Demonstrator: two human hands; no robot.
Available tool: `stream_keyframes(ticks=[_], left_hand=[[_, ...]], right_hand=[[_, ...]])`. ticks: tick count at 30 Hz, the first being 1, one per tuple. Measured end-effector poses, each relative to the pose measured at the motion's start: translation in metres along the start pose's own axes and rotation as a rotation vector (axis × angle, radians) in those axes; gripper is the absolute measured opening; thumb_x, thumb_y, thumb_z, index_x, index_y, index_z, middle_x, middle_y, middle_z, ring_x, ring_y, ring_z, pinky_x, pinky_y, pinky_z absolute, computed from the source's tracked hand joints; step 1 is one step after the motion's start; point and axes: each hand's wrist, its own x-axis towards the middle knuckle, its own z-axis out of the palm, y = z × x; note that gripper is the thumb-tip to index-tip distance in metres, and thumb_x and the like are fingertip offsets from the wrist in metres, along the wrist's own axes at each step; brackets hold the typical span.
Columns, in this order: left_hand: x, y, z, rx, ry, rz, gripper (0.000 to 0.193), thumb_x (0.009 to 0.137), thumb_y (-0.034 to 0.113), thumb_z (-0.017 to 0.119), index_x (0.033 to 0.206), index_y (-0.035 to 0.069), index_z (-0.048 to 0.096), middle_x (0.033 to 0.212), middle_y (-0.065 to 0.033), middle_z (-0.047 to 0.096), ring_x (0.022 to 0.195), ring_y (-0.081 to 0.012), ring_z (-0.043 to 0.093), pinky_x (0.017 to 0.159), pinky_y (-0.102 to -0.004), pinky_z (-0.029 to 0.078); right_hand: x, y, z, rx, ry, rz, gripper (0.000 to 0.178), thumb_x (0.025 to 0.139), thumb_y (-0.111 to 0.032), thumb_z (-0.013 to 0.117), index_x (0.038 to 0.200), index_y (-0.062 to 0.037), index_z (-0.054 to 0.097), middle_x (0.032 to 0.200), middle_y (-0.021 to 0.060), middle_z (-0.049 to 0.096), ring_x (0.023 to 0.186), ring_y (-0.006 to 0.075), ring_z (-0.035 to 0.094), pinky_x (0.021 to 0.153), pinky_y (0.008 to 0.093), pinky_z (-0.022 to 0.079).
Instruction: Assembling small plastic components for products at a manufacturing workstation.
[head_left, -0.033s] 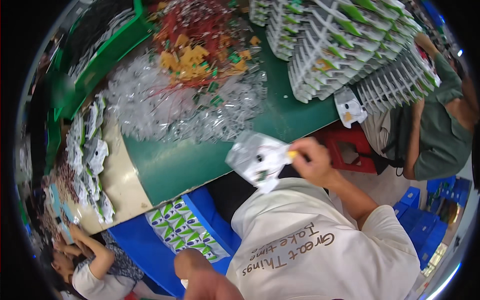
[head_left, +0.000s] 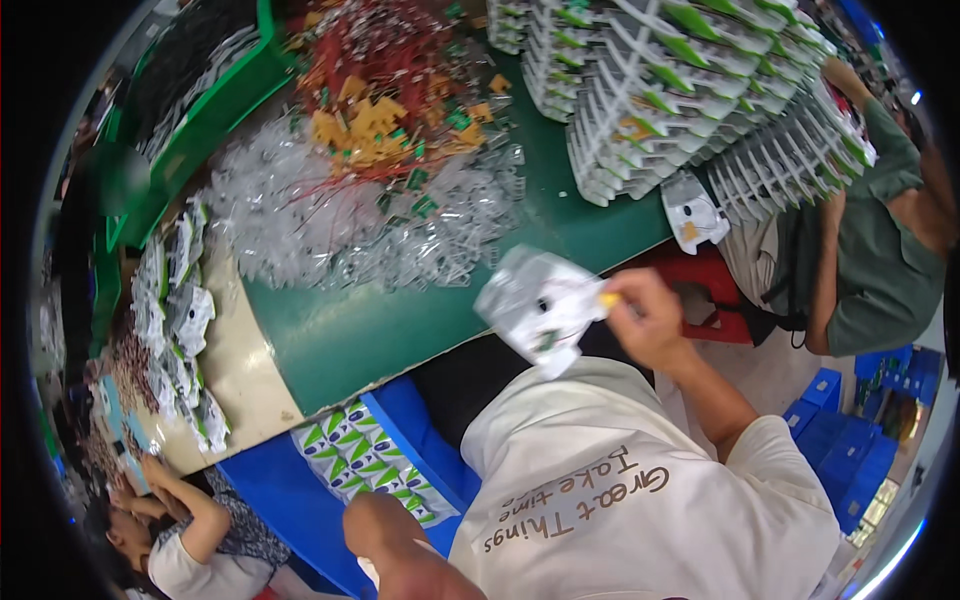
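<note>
A white moulded plastic panel (head_left: 560, 312) with a dark round spot, thin wires and a bit of green hangs over the near edge of the green table, in front of my shirt. By its right edge my right hand (head_left: 648, 318) grips it, fingers closed. At those fingertips shows something small and yellow (head_left: 609, 299). Clear, shiny plastic seems to cover the panel's left part. Down at the lower edge my left hand or forearm (head_left: 395, 545) appears close and large. Its fingers cannot be made out, nor whether it holds anything.
On the green table (head_left: 330, 340) lie heaped clear plastic parts (head_left: 300, 215), orange pieces (head_left: 365, 125) and red wires. White-and-green panels (head_left: 650, 110) are stacked at the right, others (head_left: 180, 320) lie left. A blue bin (head_left: 270, 480) holds printed packs. Co-workers (head_left: 870, 250) sit on both sides.
The panel in my right hand has moved a little right and up and turned slightly. My left arm has shifted slightly at the lower edge. The whole view has also shifted a little.
</note>
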Motion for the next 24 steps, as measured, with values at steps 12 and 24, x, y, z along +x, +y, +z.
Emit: stream_keyframes(ticks=[12,24], left_hand=[[0.011,-0.042,0.074,0.704,0.086,0.405,0.044,0.102,0.005,0.044,0.145,-0.006,0.038,0.155,-0.0218,0.033,0.145,-0.0351,0.028,0.121,-0.0509,0.024],[0.025,0.018,0.066,1.867,-0.412,0.553,0.044,0.097,0.003,0.061,0.138,-0.005,0.047,0.136,-0.0191,0.057,0.121,-0.0204,0.058,0.092,-0.0264,0.054]], right_hand=[[-0.013,0.098,-0.134,0.076,0.468,0.318,0.017,0.097,0.002,0.053,0.114,-0.0019,0.051,0.079,-0.0003,0.055,0.056,0.0031,0.046,0.049,0.0177,0.035],[-0.009,0.120,-0.116,0.071,0.733,0.294,0.020,0.097,-0.003,0.059,0.117,-0.0017,0.054,0.072,-0.0015,0.056,0.053,0.0031,0.045,0.047,0.0179,0.033]])
